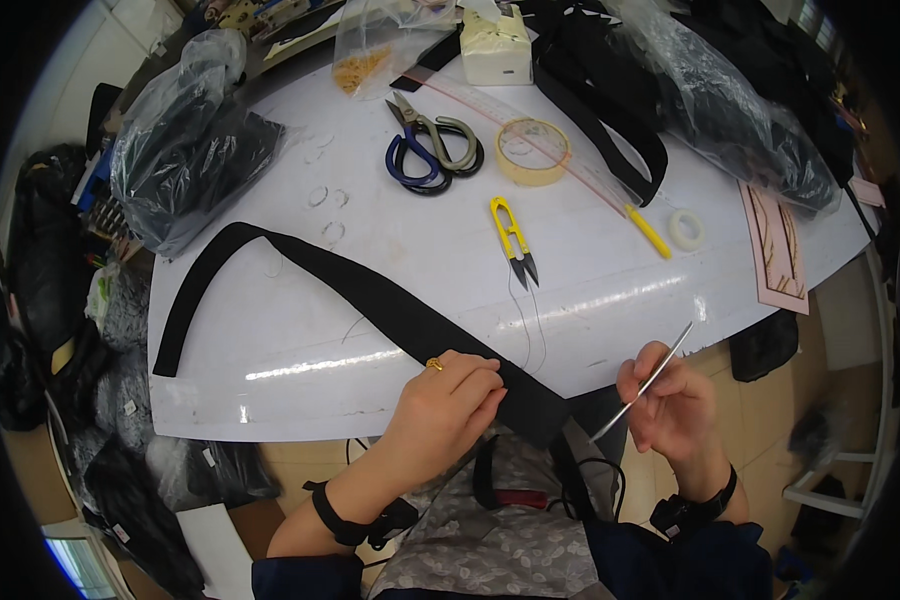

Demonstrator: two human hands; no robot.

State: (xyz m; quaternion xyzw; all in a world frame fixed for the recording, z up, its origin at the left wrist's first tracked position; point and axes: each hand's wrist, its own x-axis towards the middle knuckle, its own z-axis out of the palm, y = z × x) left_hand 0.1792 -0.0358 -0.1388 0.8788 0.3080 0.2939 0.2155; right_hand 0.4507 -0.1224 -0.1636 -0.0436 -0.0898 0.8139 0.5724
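My left hand (pixel 450 405), wearing a gold-coloured ring, grips a long black fabric strip (pixel 360 295) near its wider end, at the table's front edge. The strip's narrower end bends down across the table's left side. My right hand (pixel 670 400) holds a thin silver metal tool (pixel 661 366) slantwise, its lower tip close beside the strip's wide end. Beyond the strip lie yellow thread snips (pixel 511 235) with loose thread under their blades.
The white table (pixel 220 390) carries scissors (pixel 430 150), a tape roll (pixel 533 178), a clear ruler (pixel 465 100), a yellow pen (pixel 649 232), a small white roll (pixel 686 230), bagged black fabric (pixel 180 150) and a pink card (pixel 770 280). Several dark bags (pixel 40 280) pile up at left.
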